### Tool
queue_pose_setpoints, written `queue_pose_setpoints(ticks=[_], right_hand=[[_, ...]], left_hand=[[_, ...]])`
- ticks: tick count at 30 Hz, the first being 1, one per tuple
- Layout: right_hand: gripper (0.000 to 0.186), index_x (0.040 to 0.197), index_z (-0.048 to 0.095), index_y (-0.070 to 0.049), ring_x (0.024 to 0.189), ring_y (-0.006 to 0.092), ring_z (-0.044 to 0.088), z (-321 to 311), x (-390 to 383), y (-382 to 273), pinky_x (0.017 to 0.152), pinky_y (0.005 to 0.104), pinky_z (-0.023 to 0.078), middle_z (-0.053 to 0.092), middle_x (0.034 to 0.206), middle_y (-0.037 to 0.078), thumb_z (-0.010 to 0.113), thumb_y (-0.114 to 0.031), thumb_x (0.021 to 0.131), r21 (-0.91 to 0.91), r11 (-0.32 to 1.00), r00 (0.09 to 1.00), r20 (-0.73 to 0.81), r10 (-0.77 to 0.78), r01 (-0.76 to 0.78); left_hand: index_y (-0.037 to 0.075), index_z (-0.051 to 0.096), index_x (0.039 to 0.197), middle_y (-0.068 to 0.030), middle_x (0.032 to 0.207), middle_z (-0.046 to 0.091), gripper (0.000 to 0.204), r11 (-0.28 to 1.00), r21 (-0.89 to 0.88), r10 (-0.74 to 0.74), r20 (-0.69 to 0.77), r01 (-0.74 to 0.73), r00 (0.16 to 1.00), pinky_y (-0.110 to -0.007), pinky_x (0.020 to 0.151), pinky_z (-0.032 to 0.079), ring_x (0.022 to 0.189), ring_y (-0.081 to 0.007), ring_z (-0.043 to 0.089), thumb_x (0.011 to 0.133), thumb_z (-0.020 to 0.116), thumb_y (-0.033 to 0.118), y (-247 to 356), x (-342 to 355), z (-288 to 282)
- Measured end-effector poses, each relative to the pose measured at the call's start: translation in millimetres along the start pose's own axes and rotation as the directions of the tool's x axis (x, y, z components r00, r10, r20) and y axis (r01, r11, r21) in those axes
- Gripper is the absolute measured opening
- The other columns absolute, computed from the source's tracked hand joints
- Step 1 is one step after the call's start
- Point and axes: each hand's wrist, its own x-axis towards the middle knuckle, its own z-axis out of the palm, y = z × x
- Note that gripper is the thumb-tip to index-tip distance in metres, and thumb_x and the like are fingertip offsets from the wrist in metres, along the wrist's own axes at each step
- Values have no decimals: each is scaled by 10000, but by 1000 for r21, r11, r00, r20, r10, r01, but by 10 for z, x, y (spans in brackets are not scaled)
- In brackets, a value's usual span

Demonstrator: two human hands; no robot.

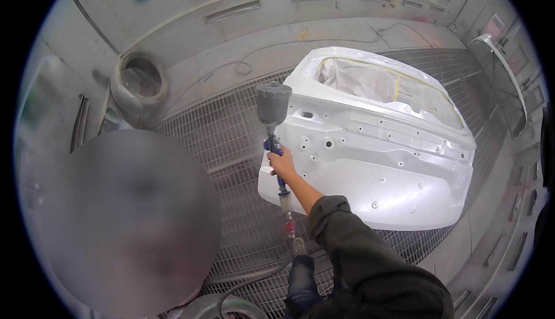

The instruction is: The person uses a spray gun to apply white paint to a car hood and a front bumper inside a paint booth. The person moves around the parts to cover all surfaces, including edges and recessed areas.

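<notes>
My right hand (281, 163) grips a blue-and-metal spray gun (272, 141) with a grey cup (274, 96) on top; a fitting with a red part hangs below the handle, in front of my leg. Just beyond the gun lies a white car tailgate panel (376, 186), with several holes and a window opening covered in translucent sheeting (364, 82) edged with yellow tape. The gun overlaps the panel's left edge in the picture; I cannot tell its distance from it. My left hand is not in view; a large blurred circle hides the lower left.
Metal floor grating (202, 134) runs under me and the panel. A dusty ring-shaped object (124, 96) stands by the back-left wall. Hoses (243, 65) snake along the pale floor behind. A curved white panel (511, 70) stands at the right. Another ring (243, 304) sits at my feet.
</notes>
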Motion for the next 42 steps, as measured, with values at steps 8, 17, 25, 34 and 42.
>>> queue_pose_setpoints(ticks=[8, 17, 25, 34, 42], right_hand=[[324, 1111, 572, -52, 456, 112, 481, -1559, -528, -292, 366, 277, 389, 499, 596, 21, 591, -107, 792, -2, 1000, 991, -131, 5, -5], [320, 1106, 544, -46, 468, 87, 458, -4117, -1592, -372, 369, 249, 362, 516, 627, 14, 636, -131, 812, 61, 998, 953, -298, 48, -31], [186, 864, 574, -29, 465, 85, 482, -6589, -2372, -368, 358, 224, 361, 551, 642, 32, 687, -171, 825, 77, 991, 844, -520, 132, -107], [180, 932, 539, -25, 500, 109, 517, -8866, -2698, -209, 337, 285, 370, 525, 605, 23, 639, -106, 806, -64, 987, 612, -790, 39, -145], [596, 1349, 454, -20, 545, 208, 603, -10407, -2568, 460, 487, 347, 495, 609, 747, 118, 620, -139, 789, -791, 475, 226, -580, -782, -387]], left_hand=[[-58, 595, 1180, -264, 1132, 623, 494, 918, 386, 106, -10, -94, 994, -453, 941, 410, 1073, -414, 552, 881, 586, 335, 1282, -313, 523], [-32, 688, 999, -146, 859, 692, 275, 719, 81, 478, 663, -690, 576, -332, 756, 473, 807, -218, 612, 762, 598, 74, 1507, -547, 1811], [46, 528, 613, -4, 482, 381, 283, 453, 121, 268, 927, -884, 264, -321, 437, 263, 433, -122, 320, 789, 718, 160, 2109, -2382, 2997], [67, 659, 746, -15, 511, 471, 339, 485, 70, -1, 997, -872, 80, -296, 468, 337, 485, -102, 424, 773, 771, 386, 2561, -4166, 3736], [38, 673, 834, -46, 511, 487, 342, 459, 71, 36, 994, -886, 99, -305, 490, 370, 502, -108, 451, 796, 751, 369, 2662, -4533, 4013]])
